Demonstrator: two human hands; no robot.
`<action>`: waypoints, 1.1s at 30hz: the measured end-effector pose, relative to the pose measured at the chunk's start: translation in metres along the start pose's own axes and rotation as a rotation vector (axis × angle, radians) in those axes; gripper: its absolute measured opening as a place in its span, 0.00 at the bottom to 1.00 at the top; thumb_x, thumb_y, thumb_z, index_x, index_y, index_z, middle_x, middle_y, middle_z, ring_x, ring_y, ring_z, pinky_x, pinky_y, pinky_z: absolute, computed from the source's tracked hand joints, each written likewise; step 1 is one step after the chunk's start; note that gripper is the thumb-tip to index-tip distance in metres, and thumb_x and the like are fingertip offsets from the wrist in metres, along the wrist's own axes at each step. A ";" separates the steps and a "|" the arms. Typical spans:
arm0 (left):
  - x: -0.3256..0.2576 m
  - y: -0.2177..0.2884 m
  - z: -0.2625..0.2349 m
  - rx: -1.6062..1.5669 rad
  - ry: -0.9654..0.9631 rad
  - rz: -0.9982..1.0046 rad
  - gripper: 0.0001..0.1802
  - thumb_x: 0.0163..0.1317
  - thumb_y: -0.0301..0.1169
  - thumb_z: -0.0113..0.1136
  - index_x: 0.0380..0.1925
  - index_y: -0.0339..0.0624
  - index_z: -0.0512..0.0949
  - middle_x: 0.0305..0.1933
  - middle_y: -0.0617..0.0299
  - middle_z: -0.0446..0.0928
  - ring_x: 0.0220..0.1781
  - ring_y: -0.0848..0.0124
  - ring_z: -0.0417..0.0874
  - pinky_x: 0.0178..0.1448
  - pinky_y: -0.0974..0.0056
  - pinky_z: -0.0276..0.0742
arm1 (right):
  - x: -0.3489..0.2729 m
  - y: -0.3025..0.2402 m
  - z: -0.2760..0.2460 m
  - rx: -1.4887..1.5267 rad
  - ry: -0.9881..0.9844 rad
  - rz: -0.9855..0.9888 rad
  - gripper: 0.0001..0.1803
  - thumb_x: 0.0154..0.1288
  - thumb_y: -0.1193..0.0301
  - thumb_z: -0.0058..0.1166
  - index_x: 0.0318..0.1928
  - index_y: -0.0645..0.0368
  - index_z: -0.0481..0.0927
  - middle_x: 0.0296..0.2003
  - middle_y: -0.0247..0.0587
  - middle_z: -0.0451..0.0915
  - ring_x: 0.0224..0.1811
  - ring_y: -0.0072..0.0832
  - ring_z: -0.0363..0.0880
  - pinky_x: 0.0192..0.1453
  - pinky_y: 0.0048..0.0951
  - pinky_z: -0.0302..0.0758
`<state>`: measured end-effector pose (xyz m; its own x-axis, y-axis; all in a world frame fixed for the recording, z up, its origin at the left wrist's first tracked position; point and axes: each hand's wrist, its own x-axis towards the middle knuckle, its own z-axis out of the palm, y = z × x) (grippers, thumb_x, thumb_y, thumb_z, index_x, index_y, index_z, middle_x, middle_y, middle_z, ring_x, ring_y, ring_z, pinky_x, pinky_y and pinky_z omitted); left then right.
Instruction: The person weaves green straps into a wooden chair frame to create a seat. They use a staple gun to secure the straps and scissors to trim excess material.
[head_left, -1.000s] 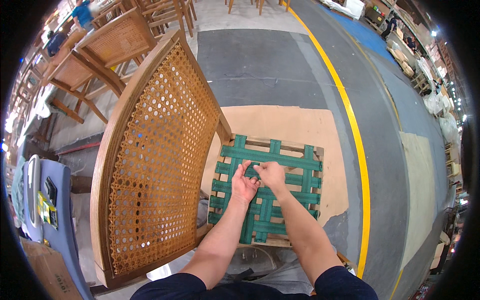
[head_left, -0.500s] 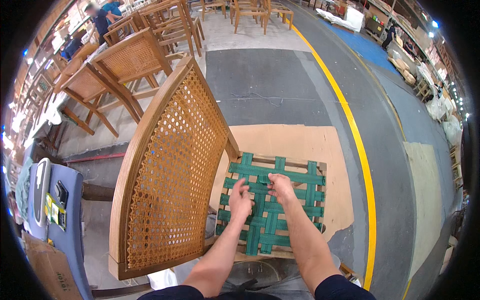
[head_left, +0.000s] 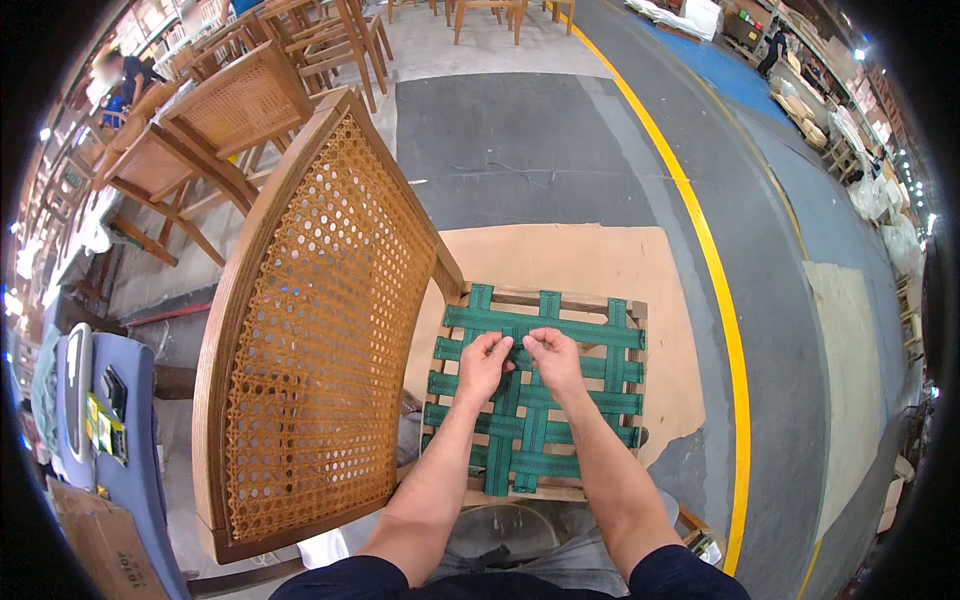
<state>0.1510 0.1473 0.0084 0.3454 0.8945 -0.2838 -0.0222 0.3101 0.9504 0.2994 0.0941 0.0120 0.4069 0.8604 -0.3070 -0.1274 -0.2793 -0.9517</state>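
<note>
In front of me is a wooden seat frame (head_left: 588,304) crossed by woven green webbing straps (head_left: 545,465). My left hand (head_left: 482,372) and my right hand (head_left: 556,362) are close together over the seat's far half. Both are closed in pinches on a green webbing strap (head_left: 515,334), whose short dark part shows between the fingertips. How much of that strap is gripped is hidden by the fingers. To the left of the seat rises the chair's curved backrest, a woven cane panel (head_left: 330,320) in a wooden frame (head_left: 212,370).
Beneath the seat lies a brown sheet (head_left: 668,330). At left, a blue padded surface (head_left: 135,475) carries small packages, with a cardboard box (head_left: 105,530) beside it. Other cane-backed chairs (head_left: 240,105) stand at far left. A yellow floor line (head_left: 712,260) runs along the right.
My left hand has moved from apart on the left up to the strap, beside my right hand. The right hand has shifted slightly. The whole view has tilted a little.
</note>
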 end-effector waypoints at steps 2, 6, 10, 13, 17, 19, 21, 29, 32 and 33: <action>0.004 0.010 0.016 -0.204 0.009 -0.075 0.08 0.76 0.32 0.64 0.45 0.38 0.82 0.36 0.68 0.81 0.28 0.75 0.83 0.35 0.68 0.82 | 0.008 0.002 -0.012 -0.075 0.007 -0.128 0.09 0.74 0.74 0.64 0.52 0.61 0.84 0.38 0.31 0.82 0.38 0.16 0.78 0.41 0.26 0.77; 0.010 0.012 -0.004 -0.203 0.033 -0.121 0.08 0.76 0.32 0.64 0.46 0.39 0.83 0.36 0.66 0.82 0.28 0.75 0.83 0.35 0.67 0.82 | -0.004 -0.012 0.019 -0.145 0.080 -0.399 0.08 0.71 0.77 0.65 0.48 0.61 0.85 0.37 0.35 0.83 0.36 0.23 0.80 0.42 0.29 0.79; 0.017 0.015 0.000 -0.164 0.023 -0.083 0.08 0.76 0.30 0.64 0.48 0.38 0.83 0.38 0.66 0.82 0.30 0.75 0.83 0.36 0.67 0.82 | -0.002 -0.023 0.013 -0.420 0.105 -0.595 0.07 0.68 0.78 0.65 0.46 0.60 0.86 0.38 0.42 0.83 0.37 0.35 0.83 0.43 0.34 0.81; 0.018 0.014 0.014 -0.017 0.057 0.062 0.07 0.74 0.27 0.63 0.49 0.38 0.83 0.39 0.65 0.82 0.35 0.75 0.84 0.38 0.66 0.82 | 0.002 -0.021 0.005 -0.460 0.135 -0.613 0.06 0.68 0.78 0.65 0.45 0.60 0.86 0.38 0.44 0.83 0.39 0.40 0.84 0.44 0.36 0.81; 0.025 0.009 -0.003 0.522 0.077 0.326 0.11 0.70 0.23 0.64 0.51 0.40 0.84 0.41 0.59 0.83 0.40 0.67 0.85 0.42 0.61 0.83 | 0.008 -0.017 0.011 -0.504 0.113 -0.556 0.05 0.68 0.78 0.65 0.43 0.62 0.86 0.36 0.43 0.81 0.39 0.34 0.85 0.42 0.33 0.81; 0.036 0.011 -0.011 0.678 0.127 0.413 0.12 0.68 0.23 0.65 0.51 0.40 0.84 0.43 0.55 0.84 0.42 0.60 0.85 0.47 0.57 0.83 | 0.021 -0.017 0.020 -0.559 0.087 -0.581 0.05 0.68 0.75 0.65 0.43 0.61 0.87 0.37 0.46 0.82 0.39 0.38 0.85 0.44 0.36 0.82; 0.056 0.014 -0.011 0.777 0.180 0.428 0.13 0.67 0.24 0.65 0.51 0.40 0.84 0.45 0.52 0.84 0.45 0.53 0.85 0.52 0.53 0.82 | 0.046 -0.018 0.024 -0.631 0.072 -0.521 0.06 0.69 0.71 0.65 0.43 0.59 0.87 0.39 0.49 0.84 0.43 0.43 0.85 0.48 0.41 0.81; 0.060 -0.015 0.023 1.099 0.180 0.497 0.23 0.74 0.34 0.57 0.68 0.52 0.79 0.76 0.64 0.74 0.82 0.41 0.61 0.84 0.30 0.49 | 0.117 -0.011 0.022 -0.800 0.155 -0.169 0.09 0.69 0.67 0.61 0.43 0.56 0.89 0.45 0.53 0.86 0.52 0.50 0.85 0.60 0.49 0.79; 0.060 -0.028 0.016 1.220 0.196 0.465 0.26 0.78 0.39 0.52 0.74 0.55 0.73 0.80 0.65 0.69 0.86 0.42 0.54 0.86 0.31 0.43 | 0.115 -0.008 0.034 -0.804 0.159 -0.182 0.09 0.69 0.66 0.62 0.43 0.56 0.89 0.45 0.53 0.86 0.52 0.51 0.85 0.59 0.50 0.80; 0.063 -0.028 0.015 1.269 0.168 0.405 0.28 0.80 0.41 0.49 0.77 0.55 0.70 0.83 0.67 0.65 0.87 0.43 0.51 0.87 0.32 0.40 | 0.116 -0.009 0.034 -0.806 0.167 -0.164 0.09 0.68 0.67 0.63 0.43 0.56 0.89 0.45 0.53 0.86 0.50 0.50 0.85 0.57 0.49 0.80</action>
<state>0.1878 0.1899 -0.0336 0.4011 0.9084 0.1184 0.8161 -0.4130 0.4042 0.3165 0.2110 -0.0147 0.5002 0.8601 -0.1002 0.6050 -0.4299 -0.6702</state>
